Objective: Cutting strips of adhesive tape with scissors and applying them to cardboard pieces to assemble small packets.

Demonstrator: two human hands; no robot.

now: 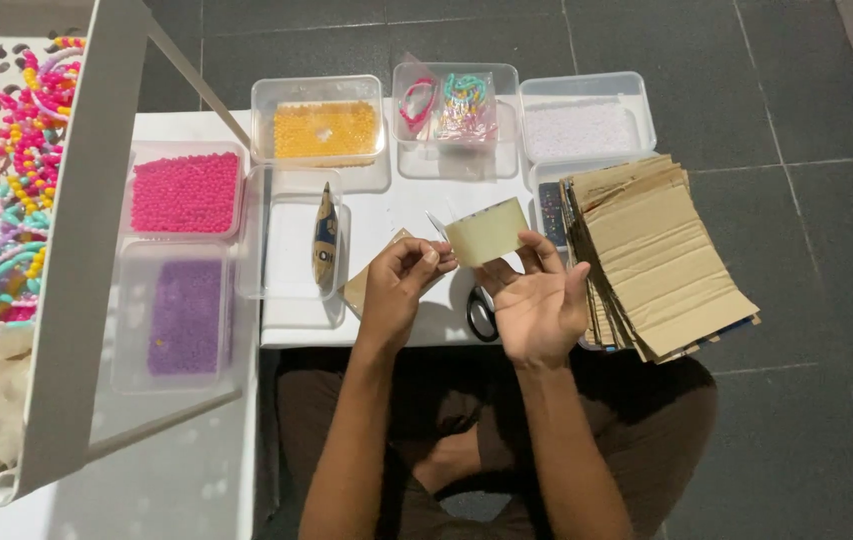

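Holding a roll of clear tape up over the white table, the right hand keeps it on spread, half-open fingers, palm up, while the left hand pinches the loose end of the tape between thumb and fingertips, closed tight on it. Under the left hand lies a small brown card (only a corner shows), and a pair of scissors sits on the table between the two wrists. A stack of cardboard sheets rests just right of the right hand. Tubs of beads ring the work: pink, purple, orange and white, with a tub of finished bracelets at the back. The step in hand looks like drawing off a strip of tape; the pull would need a steady roll and a firm pinch, and the scissors lie within easy reach for a cut.
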